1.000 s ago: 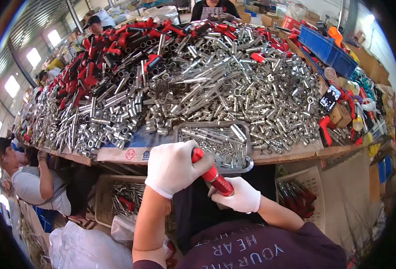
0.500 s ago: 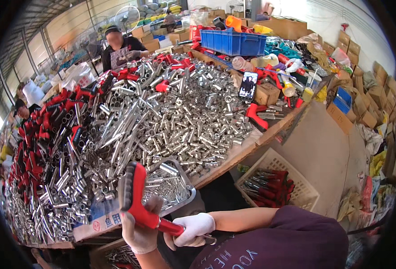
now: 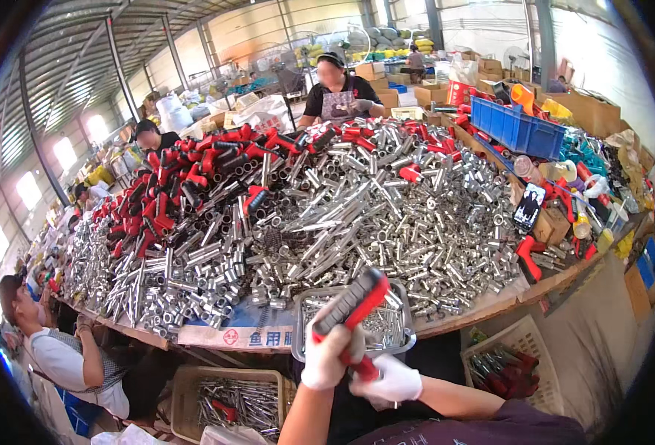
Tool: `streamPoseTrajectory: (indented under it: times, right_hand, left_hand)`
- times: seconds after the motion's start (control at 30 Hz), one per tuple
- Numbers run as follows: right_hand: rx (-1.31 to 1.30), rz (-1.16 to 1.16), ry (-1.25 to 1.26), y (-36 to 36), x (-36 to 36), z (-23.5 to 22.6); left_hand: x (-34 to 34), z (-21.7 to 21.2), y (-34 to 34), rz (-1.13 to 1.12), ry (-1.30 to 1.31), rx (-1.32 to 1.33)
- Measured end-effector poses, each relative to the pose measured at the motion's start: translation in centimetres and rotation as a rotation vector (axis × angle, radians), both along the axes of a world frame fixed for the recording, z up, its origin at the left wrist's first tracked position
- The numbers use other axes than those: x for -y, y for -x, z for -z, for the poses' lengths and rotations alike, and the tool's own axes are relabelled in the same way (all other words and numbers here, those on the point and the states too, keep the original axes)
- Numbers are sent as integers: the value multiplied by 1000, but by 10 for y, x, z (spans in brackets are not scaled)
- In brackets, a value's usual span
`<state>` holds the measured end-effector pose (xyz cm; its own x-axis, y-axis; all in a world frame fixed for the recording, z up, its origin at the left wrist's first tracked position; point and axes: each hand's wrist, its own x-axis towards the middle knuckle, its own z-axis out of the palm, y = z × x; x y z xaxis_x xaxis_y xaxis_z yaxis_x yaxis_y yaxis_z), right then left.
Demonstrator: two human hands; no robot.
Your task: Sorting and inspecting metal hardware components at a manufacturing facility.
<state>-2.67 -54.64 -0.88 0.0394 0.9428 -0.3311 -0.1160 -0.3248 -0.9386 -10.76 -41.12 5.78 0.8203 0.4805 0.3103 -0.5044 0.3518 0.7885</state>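
Handle [image 3: 357,302], red with black back, leaned up rightward — half a second before, it leaned leftward. Left hand [image 3: 331,357] gripped its middle, right hand [image 3: 393,380] its lower end — near the metal tray [image 3: 403,347], so handling seemed unfinished.

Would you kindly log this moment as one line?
left hand: holding red-black tool | right hand: gripping tool's lower end | tray: metal parts inside

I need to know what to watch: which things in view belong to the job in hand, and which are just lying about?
In the job:
red tool, held by left hand and right hand
likely: red handles, metal parts, tray

Apparently just lying about:
phone
carton
blue bin
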Motion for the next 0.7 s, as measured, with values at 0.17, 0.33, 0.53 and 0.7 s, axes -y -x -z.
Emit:
streamPoseTrajectory:
  times: [0.17, 0.33, 0.53, 0.7]
  right_hand:
    - [-729, -221, -279, 14, -1, 17]
    - [-677, -360, -161, 1, 3, 3]
    - [461, 399, -514, 6, -18, 18]
    - [-786, -419, -307, 18, 4, -8]
  left_hand:
    - [6, -10, -10, 98, 40, -86]
    - [-14, 4, -2, 283, 156, 81]
    - [20, -25, -8, -420, -341, -229]
    - [0, -12, -4, 266, 184, 19]
